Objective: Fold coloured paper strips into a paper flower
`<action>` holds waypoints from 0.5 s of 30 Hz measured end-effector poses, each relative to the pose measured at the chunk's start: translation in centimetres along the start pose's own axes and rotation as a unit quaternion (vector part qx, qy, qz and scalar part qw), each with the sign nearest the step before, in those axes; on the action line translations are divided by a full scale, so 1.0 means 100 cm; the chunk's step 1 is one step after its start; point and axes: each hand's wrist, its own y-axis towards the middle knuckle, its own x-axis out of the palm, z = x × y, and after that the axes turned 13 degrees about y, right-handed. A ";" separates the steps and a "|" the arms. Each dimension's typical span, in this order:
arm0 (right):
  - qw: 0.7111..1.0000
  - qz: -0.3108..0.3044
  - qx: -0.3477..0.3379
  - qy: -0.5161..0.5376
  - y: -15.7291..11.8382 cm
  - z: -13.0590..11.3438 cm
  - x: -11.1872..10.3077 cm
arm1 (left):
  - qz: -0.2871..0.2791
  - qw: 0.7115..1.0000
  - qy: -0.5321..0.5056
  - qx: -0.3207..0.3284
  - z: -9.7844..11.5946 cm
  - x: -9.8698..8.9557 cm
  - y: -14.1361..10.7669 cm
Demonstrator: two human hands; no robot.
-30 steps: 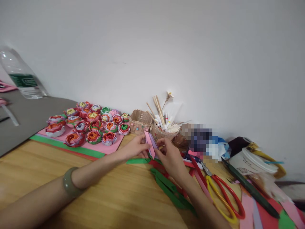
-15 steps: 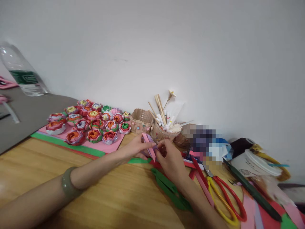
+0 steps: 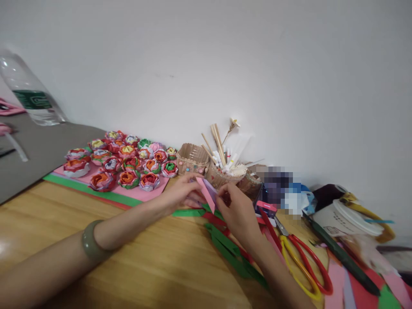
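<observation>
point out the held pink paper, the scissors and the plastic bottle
Held pink paper (image 3: 206,195), head view: middle of its pink face
Scissors (image 3: 283,229), head view: metal blades
Plastic bottle (image 3: 32,99), head view: green label

L hand (image 3: 186,192), R hand (image 3: 236,210), pink ppr (image 3: 206,195) btwn, scissors (image 3: 293,249) on tbl (image 3: 144,249)

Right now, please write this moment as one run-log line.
left hand: holds pink and lilac paper; right hand: at its right edge; scissors: right of hands; paper flowers: on coloured sheets, left

The left grip (image 3: 185,194) pinches while the right grip (image 3: 236,210) curls nearby (fingers (image 3: 225,193) seemingly bent).
</observation>
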 end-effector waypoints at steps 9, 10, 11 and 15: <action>0.999 -0.032 0.006 0.004 -0.003 -0.001 0.005 | -0.089 0.995 -0.049 -0.011 -0.016 0.002 0.005; 0.999 -0.037 0.020 0.007 -0.003 0.000 0.005 | -0.079 0.996 -0.048 -0.012 -0.016 0.002 0.005; 0.999 -0.037 0.032 0.012 -0.002 0.001 0.004 | -0.073 0.996 -0.048 -0.016 -0.016 0.002 0.005; 0.998 -0.014 0.065 -0.022 0.002 0.008 -0.001 | -0.067 0.995 -0.056 -0.046 -0.015 0.000 0.007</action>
